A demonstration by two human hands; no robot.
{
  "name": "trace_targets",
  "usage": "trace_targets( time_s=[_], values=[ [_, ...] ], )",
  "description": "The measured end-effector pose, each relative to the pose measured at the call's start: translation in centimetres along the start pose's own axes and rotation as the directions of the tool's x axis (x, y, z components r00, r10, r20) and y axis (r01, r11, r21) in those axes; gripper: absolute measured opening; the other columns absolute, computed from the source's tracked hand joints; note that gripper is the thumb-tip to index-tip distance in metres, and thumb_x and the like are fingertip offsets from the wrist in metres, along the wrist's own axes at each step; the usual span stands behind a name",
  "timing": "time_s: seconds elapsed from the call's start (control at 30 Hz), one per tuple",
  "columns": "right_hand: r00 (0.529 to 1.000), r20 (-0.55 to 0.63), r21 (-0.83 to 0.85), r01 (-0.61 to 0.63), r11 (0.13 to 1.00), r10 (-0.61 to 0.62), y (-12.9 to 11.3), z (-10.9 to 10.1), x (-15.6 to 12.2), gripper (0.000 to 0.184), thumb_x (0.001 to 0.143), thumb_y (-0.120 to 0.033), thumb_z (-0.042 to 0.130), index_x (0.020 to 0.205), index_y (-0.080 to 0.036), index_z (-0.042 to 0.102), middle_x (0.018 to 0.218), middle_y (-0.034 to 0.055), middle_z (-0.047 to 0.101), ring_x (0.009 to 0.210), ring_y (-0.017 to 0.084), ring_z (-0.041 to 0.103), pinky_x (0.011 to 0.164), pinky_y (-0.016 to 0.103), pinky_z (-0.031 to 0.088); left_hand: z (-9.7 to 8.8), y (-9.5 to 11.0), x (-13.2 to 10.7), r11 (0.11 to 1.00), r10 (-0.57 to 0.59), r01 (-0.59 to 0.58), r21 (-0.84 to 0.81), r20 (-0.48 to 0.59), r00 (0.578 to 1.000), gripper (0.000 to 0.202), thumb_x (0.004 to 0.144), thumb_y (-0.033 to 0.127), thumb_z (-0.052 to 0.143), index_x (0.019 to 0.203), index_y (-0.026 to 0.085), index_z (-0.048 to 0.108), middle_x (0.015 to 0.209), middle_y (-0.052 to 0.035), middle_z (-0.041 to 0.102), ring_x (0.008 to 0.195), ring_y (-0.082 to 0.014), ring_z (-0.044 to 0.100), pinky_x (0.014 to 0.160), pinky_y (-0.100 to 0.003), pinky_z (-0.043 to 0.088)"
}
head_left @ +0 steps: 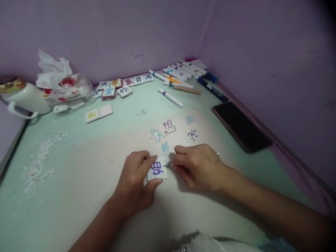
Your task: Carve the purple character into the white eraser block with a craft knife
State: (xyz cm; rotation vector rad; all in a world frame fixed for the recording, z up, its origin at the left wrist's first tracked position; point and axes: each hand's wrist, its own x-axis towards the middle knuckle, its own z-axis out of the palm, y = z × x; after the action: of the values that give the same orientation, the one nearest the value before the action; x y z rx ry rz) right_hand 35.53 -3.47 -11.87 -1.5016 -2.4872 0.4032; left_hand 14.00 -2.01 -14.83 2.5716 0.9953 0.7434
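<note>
A small white square tile [163, 175] with a purple character on it lies on the table in front of me. My left hand [140, 178] grips it from the left, thumb at the near edge and fingers at the far edge. In my right hand [196, 168] is a slim craft knife [166, 166], its dark pointed tip at the tile's right edge. Most of its handle is hidden by my fingers; a short end shows behind the hand. Just beyond my hands, characters in blue and purple, such as a purple one [169, 126], are written on the table surface.
Several lettered tiles [125, 91] line the back wall, with a pair of tiles [99, 113] nearer. Markers [170, 97] lie at the back right beside a phone [241, 126]. A tissue pack [67, 91], a white mug [28, 99] and white shavings [39, 168] are left.
</note>
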Motion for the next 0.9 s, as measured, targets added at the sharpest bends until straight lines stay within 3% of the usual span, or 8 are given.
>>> trace_targets(
  time_s=[0.43,0.9],
  values=[
    [0.998,0.048,-0.023,0.046,0.999,-0.045,0.06,-0.37,0.08,0.015,0.077,-0.024,0.049,0.071,-0.018,0.062,0.068,-0.0011,0.055,0.047,0.010,0.022,0.048,0.030,0.009,-0.10,0.07,0.03,1.000,0.002,-0.002,-0.006,-0.001,1.000,0.040,0.075,0.020,0.066,0.111,0.006,0.055,0.102,-0.0142,0.051,0.091,-0.0260,0.049,0.076,-0.044,0.046],
    [0.995,0.077,-0.033,0.071,0.997,-0.068,0.07,-0.39,-0.06,0.009,0.074,-0.022,0.054,0.073,-0.018,0.061,0.071,-0.0011,0.057,0.047,0.009,0.029,0.047,0.030,0.011,-0.09,0.04,0.09,1.000,0.001,-0.001,0.010,0.000,1.000,0.038,0.078,0.024,0.063,0.113,0.011,0.053,0.102,-0.0129,0.050,0.091,-0.0255,0.049,0.075,-0.043,0.048]
  ],
)
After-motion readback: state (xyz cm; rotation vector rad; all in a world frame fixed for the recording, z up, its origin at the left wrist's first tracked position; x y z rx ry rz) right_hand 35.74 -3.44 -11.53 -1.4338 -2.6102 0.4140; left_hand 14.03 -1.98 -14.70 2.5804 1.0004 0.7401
